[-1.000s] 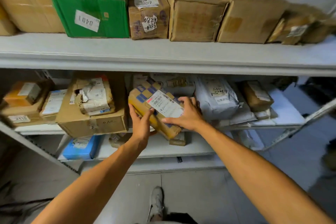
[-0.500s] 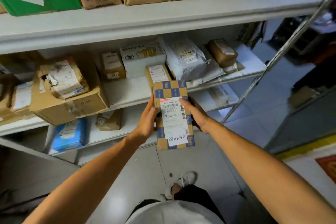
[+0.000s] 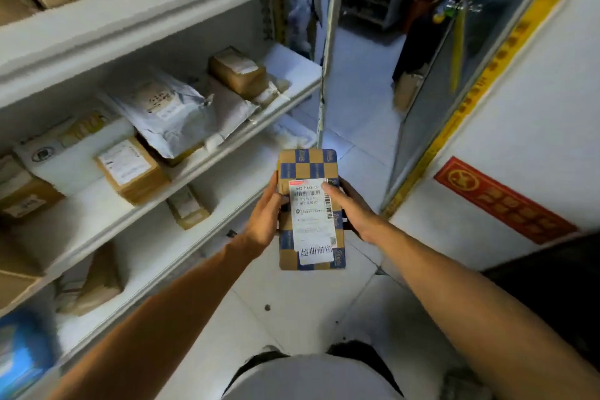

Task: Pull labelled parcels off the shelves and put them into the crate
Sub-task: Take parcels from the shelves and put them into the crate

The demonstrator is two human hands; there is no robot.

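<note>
Both hands grip the checkered parcel [image 3: 311,209] clear of the shelves [image 3: 181,169], left hand [image 3: 265,217] and right hand [image 3: 352,208] at its sides. Next: carry it to the crate, seemingly out of view.

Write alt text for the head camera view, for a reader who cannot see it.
Both hands, left hand and right hand, hold a blue-and-tan checkered parcel with a white shipping label above a tiled floor. To the left, white shelves carry more parcels.
</note>
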